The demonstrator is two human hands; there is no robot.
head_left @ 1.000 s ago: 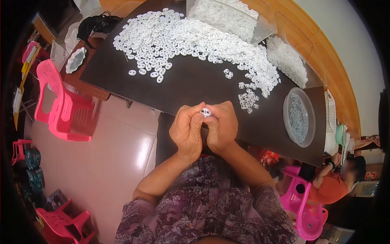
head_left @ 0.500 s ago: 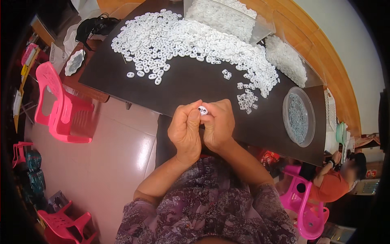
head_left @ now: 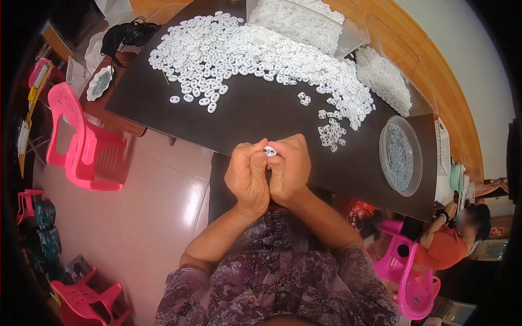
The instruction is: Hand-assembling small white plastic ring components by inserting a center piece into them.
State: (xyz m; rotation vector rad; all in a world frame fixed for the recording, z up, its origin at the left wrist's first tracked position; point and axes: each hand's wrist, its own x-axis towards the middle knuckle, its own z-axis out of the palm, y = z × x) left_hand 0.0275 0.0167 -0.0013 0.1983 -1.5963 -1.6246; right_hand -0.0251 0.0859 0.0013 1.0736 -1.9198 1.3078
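Observation:
Both my hands meet in front of my chest at the table's near edge, closed around one small white oval plastic piece with two dark holes (head_left: 269, 151). My left hand (head_left: 246, 176) pinches it from the left between thumb and fingers. From the right, my right hand (head_left: 291, 167) grips it the same way. Fingers cover part of the piece. Beyond them, a wide heap of similar white oval pieces (head_left: 204, 51) spreads over the dark table (head_left: 244, 117). Smaller squarish white pieces (head_left: 330, 135) lie in a cluster to the right.
A clear bin of white pieces (head_left: 299, 24) and a filled clear bag (head_left: 383, 81) stand at the back. A round clear tub (head_left: 414, 163) holds small grey-blue parts. Pink chairs (head_left: 81, 144) stand left and right. A person in orange (head_left: 448, 244) sits at the right.
Both hands, still gripping the white piece, have shifted very slightly, and the piece has turned a little and moved slightly left and down. The heaps look the same.

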